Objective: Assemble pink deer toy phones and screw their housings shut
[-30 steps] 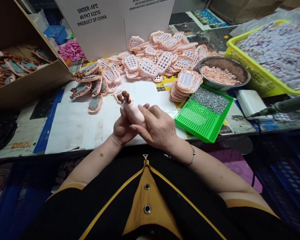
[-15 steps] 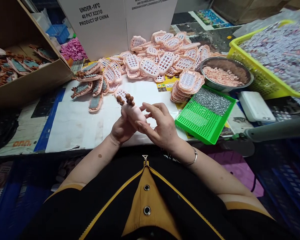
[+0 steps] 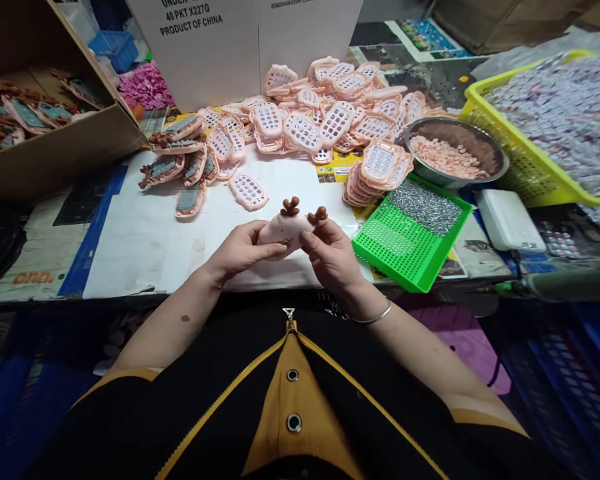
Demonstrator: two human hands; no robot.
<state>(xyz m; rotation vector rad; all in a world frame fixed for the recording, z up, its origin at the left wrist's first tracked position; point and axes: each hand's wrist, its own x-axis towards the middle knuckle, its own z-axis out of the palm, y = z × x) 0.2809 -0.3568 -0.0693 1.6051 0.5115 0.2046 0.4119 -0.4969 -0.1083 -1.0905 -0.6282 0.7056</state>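
Nearest, the person's left hand (image 3: 240,252) and right hand (image 3: 333,259) pinch opposite sides of a pale pink shell (image 3: 283,230) with brown antlers (image 3: 291,207) between thumbs and fingers, above the surface (image 3: 140,247) near its front edge. Beyond lies one dotted pink panel (image 3: 249,191); rightward sits a green tray (image 3: 387,259). Farther back, a heap of similar panels (image 3: 337,125) spreads before a white carton (image 3: 220,63).

Head-height view (forward, downward) close over the table (image 3: 50,240).
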